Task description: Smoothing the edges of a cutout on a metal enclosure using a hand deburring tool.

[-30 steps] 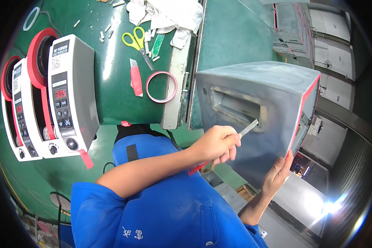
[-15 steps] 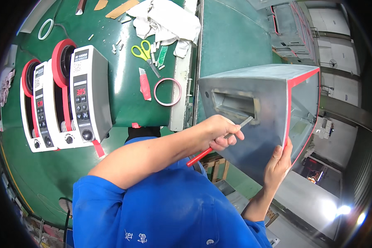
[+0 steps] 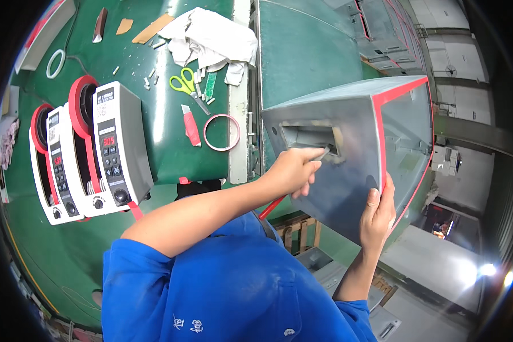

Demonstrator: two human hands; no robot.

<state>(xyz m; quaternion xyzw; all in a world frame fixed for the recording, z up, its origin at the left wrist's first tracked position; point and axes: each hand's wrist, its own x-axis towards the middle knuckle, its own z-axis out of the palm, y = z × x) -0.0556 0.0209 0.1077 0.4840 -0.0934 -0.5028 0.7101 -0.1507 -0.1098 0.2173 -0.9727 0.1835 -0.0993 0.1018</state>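
Note:
A grey metal box (image 3: pixel 353 122) tilts in front of me, with red tape (image 3: pixel 377 128) along its open edge. A rectangular opening (image 3: pixel 310 137) is cut into its near face. My left hand (image 3: pixel 293 171) is closed round a flat metal file (image 3: pixel 272 207) with a red handle. Its index finger lies along the grey blade, whose tip is at the opening's lower right corner. Most of the file is hidden by the hand. My right hand (image 3: pixel 377 219) grips the box's taped edge, thumb on the near face and fingers round the edge.
On the green table at left stand two tape dispensers (image 3: pixel 119 142). Beyond them lie green scissors (image 3: pixel 183 81), a red-wrapped cutter (image 3: pixel 191 126), a pink tape ring (image 3: pixel 222 132), a white cloth (image 3: pixel 211 40) and scattered bits. More grey boxes (image 3: pixel 385 34) stand at far right.
My left hand has moved up toward the opening with the file, and its index finger now stretches along the blade. My right hand still holds the edge. The whole view has shifted slightly.

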